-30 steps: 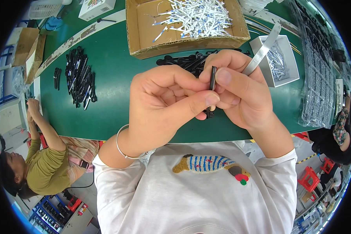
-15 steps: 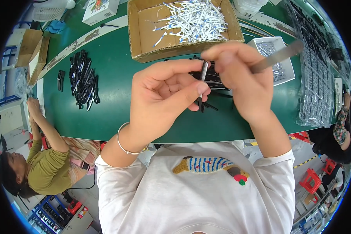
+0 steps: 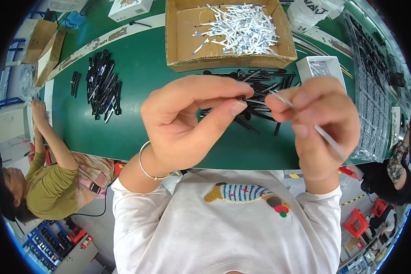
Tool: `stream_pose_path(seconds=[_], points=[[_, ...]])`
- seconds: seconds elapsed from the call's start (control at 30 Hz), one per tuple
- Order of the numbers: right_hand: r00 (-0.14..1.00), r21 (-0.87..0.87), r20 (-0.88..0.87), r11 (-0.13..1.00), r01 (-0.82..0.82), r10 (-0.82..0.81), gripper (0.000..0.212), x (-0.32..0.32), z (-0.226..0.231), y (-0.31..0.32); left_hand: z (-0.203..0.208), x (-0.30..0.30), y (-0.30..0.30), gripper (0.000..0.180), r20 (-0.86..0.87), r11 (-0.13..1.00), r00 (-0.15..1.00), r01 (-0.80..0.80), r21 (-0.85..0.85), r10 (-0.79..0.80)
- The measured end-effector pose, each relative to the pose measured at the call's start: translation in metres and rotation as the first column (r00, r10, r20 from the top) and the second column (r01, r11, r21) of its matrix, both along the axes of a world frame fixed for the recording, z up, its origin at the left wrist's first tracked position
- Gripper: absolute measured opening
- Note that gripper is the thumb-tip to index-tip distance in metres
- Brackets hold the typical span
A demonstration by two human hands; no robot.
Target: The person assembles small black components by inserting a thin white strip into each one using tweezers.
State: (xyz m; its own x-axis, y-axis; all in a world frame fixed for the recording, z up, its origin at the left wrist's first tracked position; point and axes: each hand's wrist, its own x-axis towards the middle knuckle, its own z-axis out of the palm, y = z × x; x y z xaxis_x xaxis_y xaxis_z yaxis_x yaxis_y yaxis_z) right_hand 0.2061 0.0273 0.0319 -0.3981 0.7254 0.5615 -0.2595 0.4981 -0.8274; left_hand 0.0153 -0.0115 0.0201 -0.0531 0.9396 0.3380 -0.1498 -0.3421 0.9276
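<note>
My left hand (image 3: 182, 118) is closed, thumb and forefinger pinching a slim black plastic piece; only its small dark end (image 3: 243, 97) shows at the fingertips. To its right, my right hand (image 3: 322, 118) grips metal tweezers (image 3: 329, 140), partly hidden by the fingers. The tweezers' narrow end points toward the left hand and stays apart from the black piece. Under and behind both hands lies a loose pile of long black pieces (image 3: 260, 107), some with round ends.
A cardboard box (image 3: 228, 62) of white strips with blue ends stands at the back. Right of it is a white box (image 3: 335, 68) with small metallic parts. More black pieces (image 3: 104, 84) lie at left; clear trays (image 3: 372, 114) line the right. A person (image 3: 50, 182) sits at left.
The right hand has moved right and down, away from the left fingertips, turning the tweezers. The black piece, upright earlier, now shows only its end. The whole view has shifted slightly.
</note>
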Motion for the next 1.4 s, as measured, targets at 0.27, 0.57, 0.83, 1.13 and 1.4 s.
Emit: stream_pose_path(seconds=[0.27, 0.57, 0.83, 1.13, 1.4], points=[[0.985, 0.292, 0.173, 0.956, -0.031, -0.021, 0.028, -0.005, -0.003, -0.015, -0.006, -0.011, 0.001, 0.015, -0.199, 0.967, 0.974, 0.151, 0.203, -0.110], [0.991, 0.269, 0.132, 0.963, -0.003, -0.034, 0.028, -0.009, -0.006, -0.018, -0.008, -0.012, 0.000, 0.017, -0.202, 0.963, 0.973, 0.158, 0.218, -0.114], [0.986, 0.337, 0.152, 0.941, 0.014, -0.069, 0.024, -0.009, -0.008, -0.015, -0.007, -0.011, 0.000, 0.017, -0.203, 0.963, 0.974, 0.146, 0.229, -0.100], [0.989, 0.361, 0.138, 0.933, 0.007, -0.060, 0.024, -0.009, -0.009, -0.013, -0.007, -0.012, 0.001, 0.018, -0.213, 0.959, 0.973, 0.145, 0.242, -0.094], [0.987, 0.393, 0.155, 0.919, -0.028, -0.037, 0.021, -0.007, -0.008, -0.010, -0.006, -0.011, -0.001, 0.017, -0.226, 0.960, 0.972, 0.126, 0.249, -0.069]])
